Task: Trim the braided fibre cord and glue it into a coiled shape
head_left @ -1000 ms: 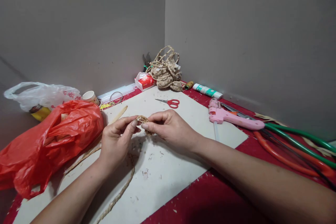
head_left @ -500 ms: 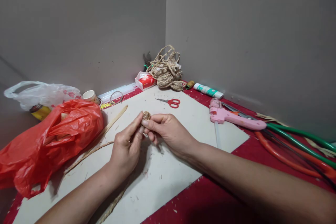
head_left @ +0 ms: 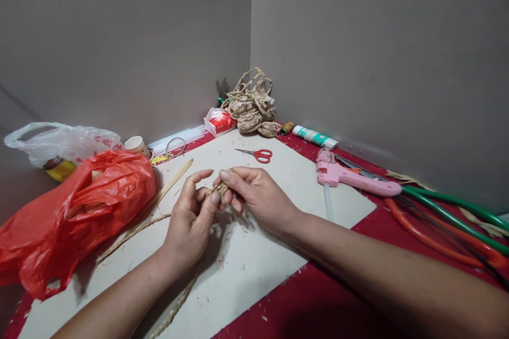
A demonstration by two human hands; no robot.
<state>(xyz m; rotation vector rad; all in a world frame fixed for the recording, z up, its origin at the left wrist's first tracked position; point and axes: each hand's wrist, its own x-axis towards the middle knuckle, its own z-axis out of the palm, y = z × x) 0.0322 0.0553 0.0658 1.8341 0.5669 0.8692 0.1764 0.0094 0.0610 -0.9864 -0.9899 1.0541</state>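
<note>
Tan cord (head_left: 221,187) | left hand (head_left: 190,218), right hand (head_left: 265,197): grip pinched on it | scissors (head_left: 255,154) beyond | red bag (head_left: 99,204) leftward

Left hand (head_left: 190,222), right hand (head_left: 264,197) pinching close together; left index finger (head_left: 202,174) extended.

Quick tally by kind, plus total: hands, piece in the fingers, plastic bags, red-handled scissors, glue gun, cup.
Hands: 2 (left hand, right hand)
Straw-coloured piece: 1
Plastic bags: 2 (red bag, white bag)
Red-handled scissors: 1
Pink glue gun: 1
Cup: 1
Total: 8
</note>
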